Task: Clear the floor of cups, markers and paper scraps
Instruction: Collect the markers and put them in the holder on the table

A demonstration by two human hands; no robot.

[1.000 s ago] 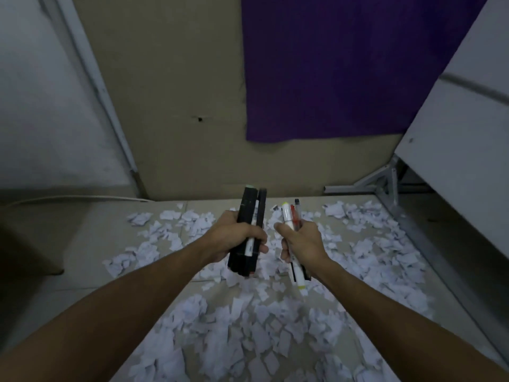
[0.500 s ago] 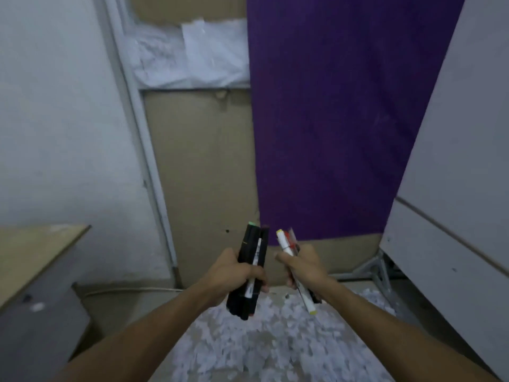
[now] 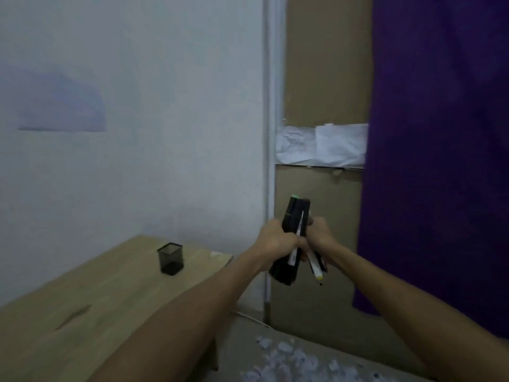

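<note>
My left hand (image 3: 275,241) grips a bundle of black markers (image 3: 294,219) held upright in the air, one with a green cap on top. Right beside it, touching, my right hand (image 3: 319,235) grips a few thinner markers (image 3: 315,264), one white with a yellow tip pointing down. A black mesh pen cup (image 3: 170,258) stands on the wooden desk (image 3: 82,312) to the left, well apart from both hands. White paper scraps (image 3: 297,359) lie on the floor at the bottom edge.
A white wall fills the left side. Cardboard panels (image 3: 325,64) with crumpled white paper (image 3: 322,146) taped across them stand ahead, next to a purple cloth (image 3: 440,133) hanging at the right.
The view has swung up and to the left, away from the scrap-covered floor, bringing the desk and pen cup into sight. My two hands have come together with their markers.
</note>
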